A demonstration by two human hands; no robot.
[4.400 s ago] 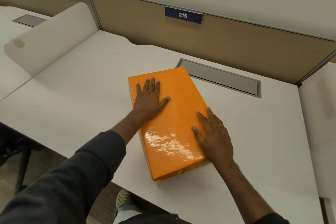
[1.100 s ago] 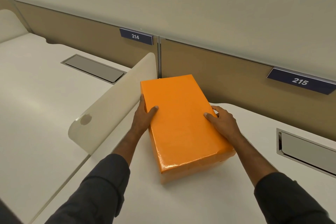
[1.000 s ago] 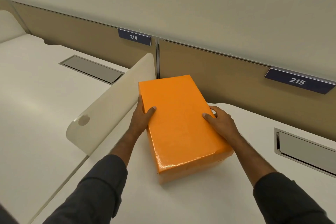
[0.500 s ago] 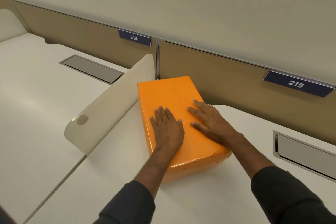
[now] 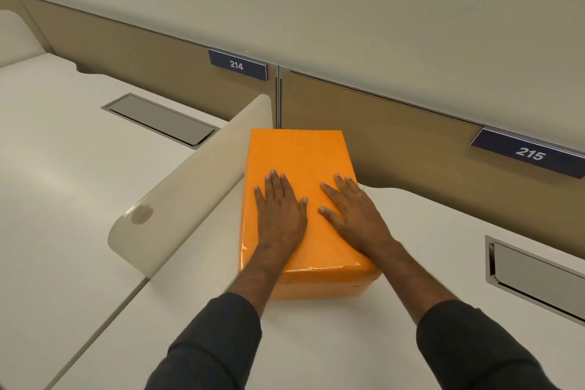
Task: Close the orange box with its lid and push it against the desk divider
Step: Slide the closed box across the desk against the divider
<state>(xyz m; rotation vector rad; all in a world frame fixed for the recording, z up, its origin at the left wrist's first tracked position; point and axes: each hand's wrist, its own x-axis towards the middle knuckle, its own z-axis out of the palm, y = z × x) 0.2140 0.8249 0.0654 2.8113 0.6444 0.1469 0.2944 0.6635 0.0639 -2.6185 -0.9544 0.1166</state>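
Note:
The orange box [image 5: 300, 155], lid on, lies on the white desk [image 5: 316, 342] in the corner. Its left long side runs along the cream side divider [image 5: 196, 180], and its far end sits at the tan back panel [image 5: 395, 136]. My left hand [image 5: 280, 212] rests flat on the lid's near left part, fingers spread. On the lid's right part my right hand [image 5: 354, 215] also lies flat, palm down. Neither hand grips anything.
A grey cable hatch [image 5: 538, 275] is set into the desk at the right. The neighbouring desk at the left has its own hatch [image 5: 161, 120]. Blue number plates 214 [image 5: 237, 65] and 215 [image 5: 528, 153] hang on the back panel.
Both hands left the box's sides and now lie flat on the lid. The box has turned to line up with the side divider and sits closer to it.

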